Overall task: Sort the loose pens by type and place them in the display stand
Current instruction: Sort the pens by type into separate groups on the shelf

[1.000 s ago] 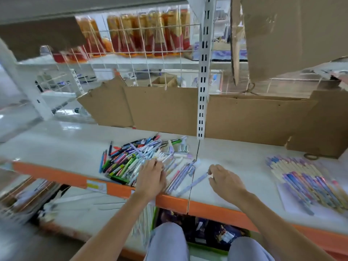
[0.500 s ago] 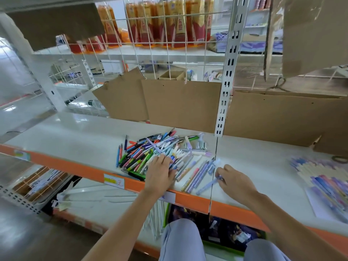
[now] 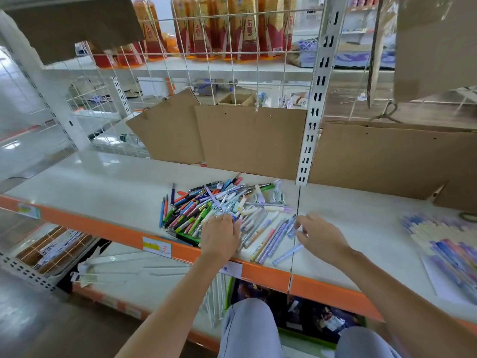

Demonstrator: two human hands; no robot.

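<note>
A heap of mixed loose pens (image 3: 206,208) lies on the white shelf (image 3: 103,192). My left hand (image 3: 219,236) rests palm down on the heap's near right side, its fingertips among the pens. To the right lies a row of lilac and pastel pens (image 3: 271,233). My right hand (image 3: 318,236) hovers at that row's right end with loosely curled fingers, the tips at a blue-lilac pen (image 3: 291,224). One lilac pen (image 3: 287,253) lies free on the shelf under that hand. A fanned group of sorted pens (image 3: 449,244) lies far right on white paper.
Cardboard sheets (image 3: 250,140) lean along the shelf's back. A slotted white upright (image 3: 313,120) stands behind the pens. The shelf's front edge is orange (image 3: 103,228). A tape roll (image 3: 468,216) sits far right. Below, a green-rimmed box (image 3: 309,319) sits between my knees.
My right hand has let go of the lilac pen, which now lies on the shelf, and has lifted toward the pastel row. My left hand stays on the heap. The camera has turned left.
</note>
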